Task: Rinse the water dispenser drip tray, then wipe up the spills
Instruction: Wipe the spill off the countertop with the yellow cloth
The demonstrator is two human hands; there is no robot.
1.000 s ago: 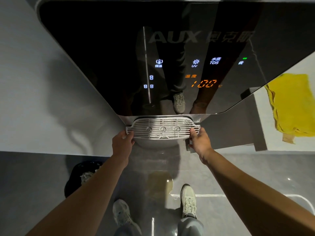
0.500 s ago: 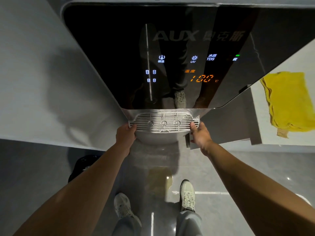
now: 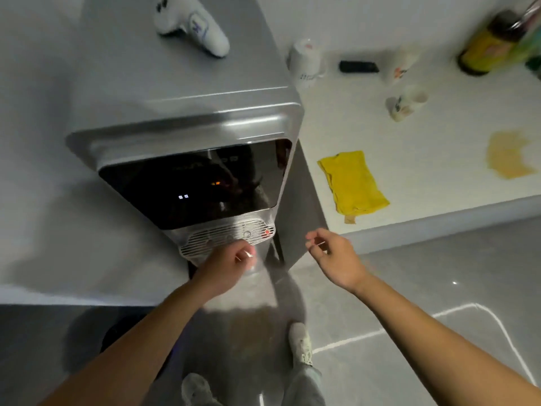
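Note:
The silver slotted drip tray (image 3: 205, 243) sits at the foot of the water dispenser's black panel (image 3: 190, 189). My left hand (image 3: 228, 263) lies on the tray's front edge, right of its middle, fingers curled over the rim; blur hides the exact grip. My right hand (image 3: 333, 256) hangs in the air to the right of the dispenser, apart from the tray, fingers loosely spread and holding nothing. A yellow cloth (image 3: 354, 183) lies crumpled on the white counter (image 3: 409, 218). A yellowish spill (image 3: 509, 155) stains the counter at the far right.
Cups (image 3: 306, 61), a small black object (image 3: 358, 66) and a dark bottle (image 3: 486, 45) stand at the counter's back. A white game controller (image 3: 193, 24) rests on the dispenser's top. My shoes (image 3: 301, 344) stand on the grey floor below.
My head has risen and tilted, so the dispenser top and counter now show. My right hand has let go of the tray's right end. My left hand has shifted toward the tray's middle.

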